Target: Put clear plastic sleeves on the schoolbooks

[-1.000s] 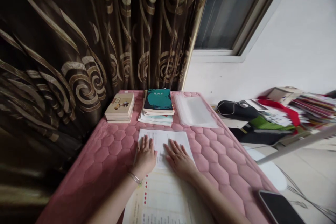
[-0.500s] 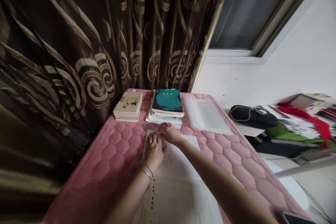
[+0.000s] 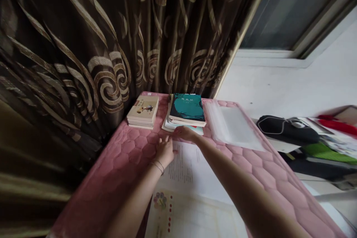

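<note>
My left hand (image 3: 165, 151) lies flat, fingers stretched out, on the far left corner of a white printed sheet (image 3: 189, 171) spread on the pink quilted table (image 3: 122, 156). A thin bracelet circles that wrist. My right hand (image 3: 185, 133) reaches past it to the sheet's far edge, right at the foot of a stack of papers topped by a teal book (image 3: 187, 108). Its fingers are curled at the paper's edge; whether they hold anything I cannot make out.
A small beige book stack (image 3: 143, 111) sits left of the teal book. A clear plastic sleeve (image 3: 232, 124) lies to its right. A dark swirl-patterned curtain (image 3: 111, 37) hangs behind. A black pouch (image 3: 284, 129) and clutter fill the right side.
Both hands slid forward along the sheet, from its middle to its far edge. My right hand went furthest, reaching the teal book stack. The view shifted left.
</note>
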